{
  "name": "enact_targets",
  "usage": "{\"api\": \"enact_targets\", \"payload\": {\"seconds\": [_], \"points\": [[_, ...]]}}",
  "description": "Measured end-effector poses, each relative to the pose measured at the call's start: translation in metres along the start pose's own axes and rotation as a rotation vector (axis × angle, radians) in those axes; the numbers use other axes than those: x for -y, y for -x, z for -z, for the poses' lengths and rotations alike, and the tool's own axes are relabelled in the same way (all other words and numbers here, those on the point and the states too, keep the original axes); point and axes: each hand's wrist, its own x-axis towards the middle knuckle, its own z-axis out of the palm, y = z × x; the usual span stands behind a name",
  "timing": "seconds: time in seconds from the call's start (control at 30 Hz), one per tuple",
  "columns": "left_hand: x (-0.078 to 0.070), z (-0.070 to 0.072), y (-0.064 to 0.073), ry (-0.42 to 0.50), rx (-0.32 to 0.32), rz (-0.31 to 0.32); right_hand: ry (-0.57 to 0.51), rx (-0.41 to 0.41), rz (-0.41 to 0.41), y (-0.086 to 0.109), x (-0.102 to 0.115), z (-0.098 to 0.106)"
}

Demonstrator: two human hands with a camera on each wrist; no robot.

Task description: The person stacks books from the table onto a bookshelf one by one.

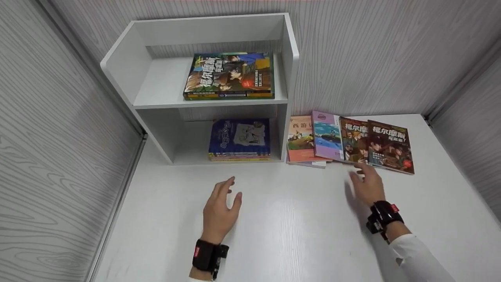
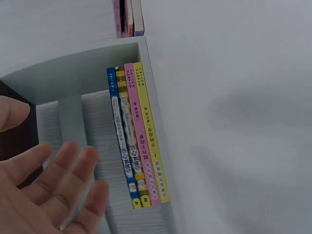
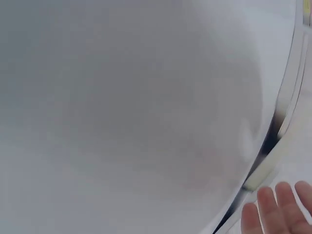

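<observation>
My left hand (image 1: 221, 211) is over the white table in front of the shelf, fingers loosely spread and nothing in them. In the left wrist view, its fingers (image 2: 87, 163) appear beside a stack of thin books (image 2: 139, 131), spines showing. My right hand (image 1: 368, 186) hovers at the right, relaxed and holding nothing, fingertips right at the lower edge of a brown comic-style book (image 1: 354, 137). A matching brown book (image 1: 391, 149) lies to its right. On its left are a purple-bordered book (image 1: 328, 135) and an orange book (image 1: 299, 149), overlapping in a fanned row.
A white two-tier shelf (image 1: 211, 105) stands at the back of the table (image 1: 282, 219). Its upper tier bears a stack of comic-style books (image 1: 231, 74); its lower tier bears a stack topped by a blue book (image 1: 238, 137). Wood-grain panels (image 1: 364, 58) enclose the table.
</observation>
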Motion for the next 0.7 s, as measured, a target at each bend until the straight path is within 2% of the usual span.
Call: {"api": "enact_targets", "payload": {"seconds": [0.1, 0.2, 0.3, 0.4, 0.57, 0.7], "points": [[-0.006, 0.0, 0.016, -0.147, -0.021, -0.157, 0.127, -0.056, -0.065, -0.012, -0.018, 0.017], [-0.012, -0.002, 0.031, -0.26, 0.0, -0.263, 0.242, -0.068, -0.174, -0.023, -0.034, 0.035], [-0.017, -0.006, 0.044, -0.324, 0.054, -0.325, 0.347, -0.048, -0.288, -0.033, -0.046, 0.052], [-0.022, -0.013, 0.055, -0.367, 0.108, -0.38, 0.404, -0.019, -0.379, -0.039, -0.055, 0.065], [-0.026, -0.027, 0.068, -0.42, 0.161, -0.474, 0.384, 0.07, -0.516, -0.05, -0.063, 0.075], [-0.025, -0.035, 0.076, -0.415, 0.172, -0.512, 0.397, 0.133, -0.599, -0.059, -0.059, 0.078]]}}
